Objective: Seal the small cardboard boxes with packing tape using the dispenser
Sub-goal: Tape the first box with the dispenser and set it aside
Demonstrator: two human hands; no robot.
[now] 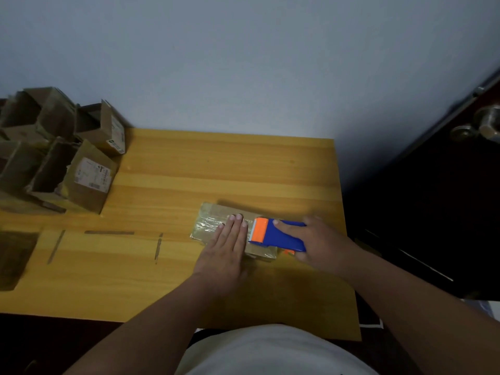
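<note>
A small flat box [232, 231] lies on the bench [189, 169], near its right edge, with a strip of clear tape [213, 224] already shining along its top. The left hand [226, 244] lies flat on the lid, fingers straight, pressing the tape down. The right hand [318, 244] holds a blue and orange dispenser [276, 235], its grip wrapped round the blue body, the orange toothed end resting on the box just beside the left fingertips.

The box looks light and thin, so it would likely slide or tip under the dispenser's pull unless pinned; a flat palm on the lid, as here, seems the right hold. The cardboard is stiff enough to press against, though the flaps may give along the seam. The tape is slick and wrinkles easily, so it probably wants smoothing outward. The dispenser is rigid; its body is the safe place to hold, away from the teeth.

Open boxes [81, 174] wait in a pile at the far left.
</note>
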